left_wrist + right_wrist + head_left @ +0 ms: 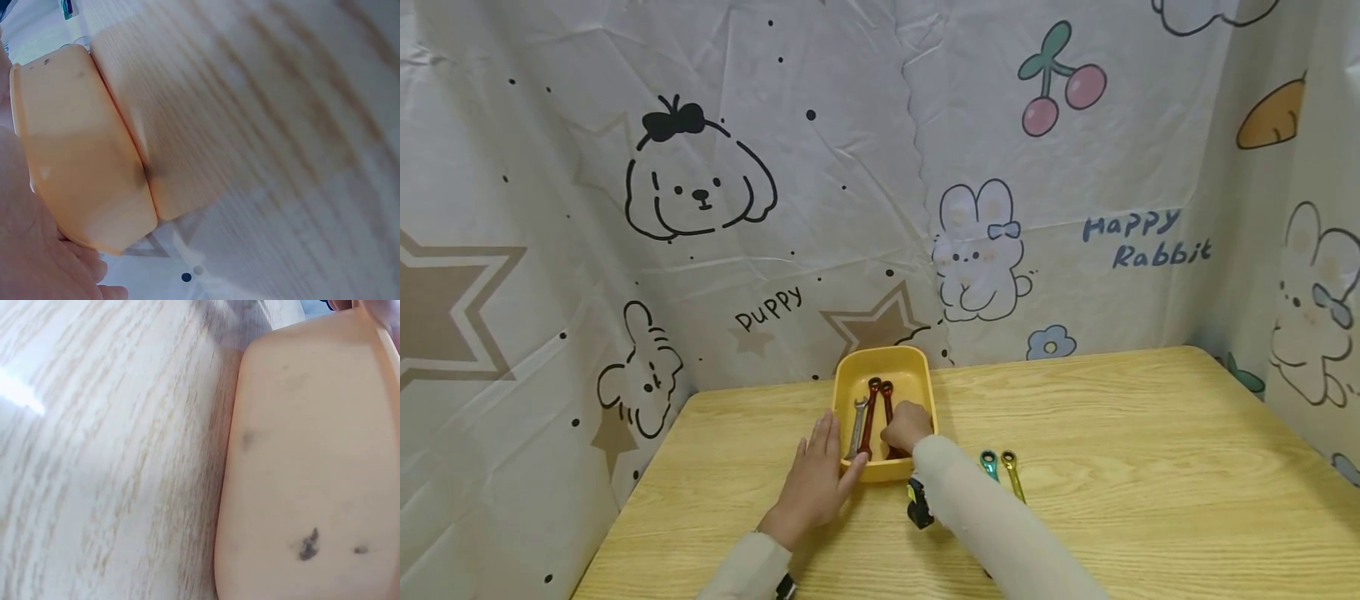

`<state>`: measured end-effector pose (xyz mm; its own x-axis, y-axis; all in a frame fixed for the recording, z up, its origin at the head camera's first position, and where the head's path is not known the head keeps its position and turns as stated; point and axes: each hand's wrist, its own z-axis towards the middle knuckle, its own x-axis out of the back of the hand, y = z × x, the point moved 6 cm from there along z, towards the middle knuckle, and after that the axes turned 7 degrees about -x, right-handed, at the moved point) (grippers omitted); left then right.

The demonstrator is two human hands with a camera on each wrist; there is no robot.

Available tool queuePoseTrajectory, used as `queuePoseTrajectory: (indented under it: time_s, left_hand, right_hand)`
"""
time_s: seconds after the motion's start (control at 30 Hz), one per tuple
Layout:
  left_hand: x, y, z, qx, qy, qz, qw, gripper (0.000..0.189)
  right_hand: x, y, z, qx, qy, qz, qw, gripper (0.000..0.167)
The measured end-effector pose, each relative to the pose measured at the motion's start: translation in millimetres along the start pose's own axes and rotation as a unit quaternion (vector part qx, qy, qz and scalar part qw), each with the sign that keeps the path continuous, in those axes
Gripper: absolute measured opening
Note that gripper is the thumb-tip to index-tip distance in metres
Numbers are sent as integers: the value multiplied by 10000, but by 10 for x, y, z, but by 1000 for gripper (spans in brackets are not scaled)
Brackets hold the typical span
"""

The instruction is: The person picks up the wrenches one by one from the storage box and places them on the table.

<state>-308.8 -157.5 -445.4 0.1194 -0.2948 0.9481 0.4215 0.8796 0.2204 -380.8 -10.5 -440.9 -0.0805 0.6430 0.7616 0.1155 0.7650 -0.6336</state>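
Observation:
In the head view, a yellow plastic bin (pixel 847 379) stands on the table holding a silver wrench (pixel 857 423) and two red ratcheting wrenches, the left red wrench (pixel 870 412) and the right red wrench (pixel 888 402). My right hand (pixel 912 425) reaches over the bin's near right corner, its curled fingers gripping the right red wrench about its middle; some fingertips are hidden. My left hand (pixel 812 483) rests against the bin's left side with fingers straight and the thumb at the front rim. The left wrist view shows that hand's palm (pixel 31 231) along the bin wall (pixel 81 150).
Right of the bin, a teal ratcheting wrench (pixel 989 461) and a yellow-green one (pixel 1013 475) lie on the wooden table (pixel 1120 450), partly behind my right forearm. A printed cloth (pixel 850 167) hangs along the back and sides. Dark smudges mark the bin wall (pixel 312 456) in the right wrist view.

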Motion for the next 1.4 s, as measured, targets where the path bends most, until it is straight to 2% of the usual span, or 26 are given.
queuePoseTrajectory:
  time_s: [0.13, 0.33, 0.6, 0.83, 0.97, 1.03, 1.13, 1.23, 1.4]
  left_hand:
    - [-2, -4, -2, -14, 23, 13, 10000, 83]
    - [11, 2, -6, 9, -29, -6, 10000, 84]
    - [13, 7, 5, 44, -70, -10, 10000, 84]
    - [12, 6, 4, 66, -74, -27, 9999, 83]
    - [15, 8, 8, 68, -90, 15, 9999, 83]
    - [17, 13, 11, 54, -81, 26, 9999, 83]
    - [21, 21, 11, 27, -62, 18, 10000, 83]
    - [27, 27, 10, 4, -40, 11, 10000, 82]
    - [21, 2, 3, 29, -48, 5, 10000, 83]
  right_hand:
    - [-35, 17, 41, -55, -5, 77, 10000, 17]
    - [-80, 49, 91, -157, -101, 504, 9986, 19]
    - [-65, 77, 85, -480, -288, 971, 9937, 7]
    - [-81, 120, 79, -822, -546, 1671, 9810, 2]
    - [-78, 125, 92, -922, -554, 1950, 9749, 12]
    - [-76, 126, 98, -973, -577, 2218, 9685, 16]
    - [-84, 124, 104, -991, -663, 2665, 9564, 11]
    - [-102, 122, 116, -1063, -773, 3100, 9416, 6]
    - [-106, 81, 129, -1084, -918, 3679, 9190, 7]
